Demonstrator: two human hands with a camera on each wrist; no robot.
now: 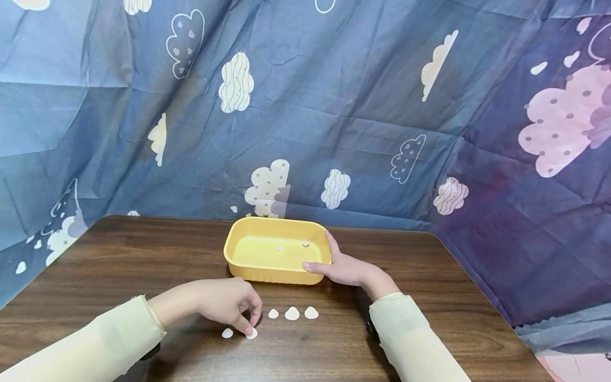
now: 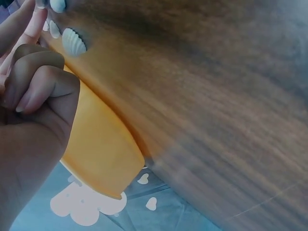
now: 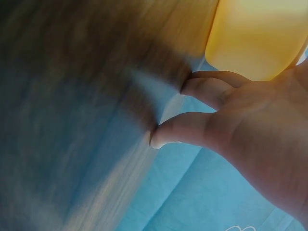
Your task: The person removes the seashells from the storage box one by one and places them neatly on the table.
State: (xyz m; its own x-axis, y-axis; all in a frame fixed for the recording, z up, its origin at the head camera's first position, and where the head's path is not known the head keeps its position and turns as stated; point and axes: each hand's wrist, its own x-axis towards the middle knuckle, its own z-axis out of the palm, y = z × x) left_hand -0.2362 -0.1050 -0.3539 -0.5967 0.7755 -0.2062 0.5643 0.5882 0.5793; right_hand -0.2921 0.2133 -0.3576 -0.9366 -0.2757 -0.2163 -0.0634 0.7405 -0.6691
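Observation:
On the dark wood table, my left hand (image 1: pixel 228 303) pinches a small white seashell (image 1: pixel 253 333) at its thumb and fingertips. Just left of it lies another shell (image 1: pixel 227 333). To the right, a short row holds three more: a smaller shell (image 1: pixel 273 313), a middle shell (image 1: pixel 292 313) and an end shell (image 1: pixel 311 313). Ribs show on one shell (image 2: pixel 73 42) in the left wrist view. My right hand (image 1: pixel 347 268) holds the right end of a yellow tub (image 1: pixel 277 275), thumb over the front rim. Its other fingertips reach the tabletop in the right wrist view.
Inside the tub lie two small pieces, a pale one (image 1: pixel 279 248) and a shell-like one (image 1: pixel 305 244). Behind the table (image 1: pixel 157 249) hangs a blue cloth (image 1: pixel 296 106) with cloud prints, which continues down the right side.

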